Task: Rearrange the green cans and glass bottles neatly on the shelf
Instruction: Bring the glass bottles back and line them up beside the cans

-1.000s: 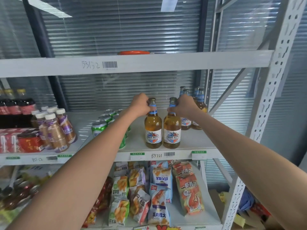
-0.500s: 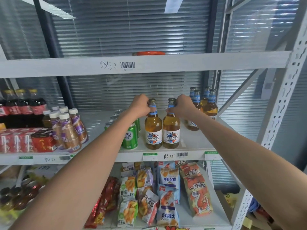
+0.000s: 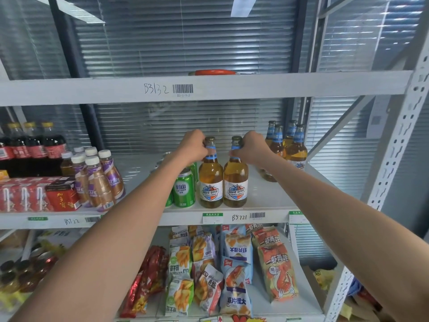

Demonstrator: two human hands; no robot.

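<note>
Glass bottles: left hand (image 3: 193, 145) and right hand (image 3: 251, 147) each grasp a neck; a jolt could topple the neighbouring green cans (image 3: 184, 188)

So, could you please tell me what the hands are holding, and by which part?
Each grips a beer bottle by its neck: the left hand the left bottle, the right hand the right bottle, both upright on the shelf.

Both front bottles (image 3: 210, 180) (image 3: 235, 181) carry shield labels reading "BAHE BEER". The green can (image 3: 184, 188) at their 9 o'clock reads "LAOSHAN". The upper shelf edge (image 3: 92, 89) has handwritten "B3132" beside a barcode (image 3: 183, 88). The middle shelf edge (image 3: 274, 217) reads "B5721" and, further toward 9 o'clock, what looks like "B3122". The purple-label bottles (image 3: 98, 182) read "CAFE".
</note>
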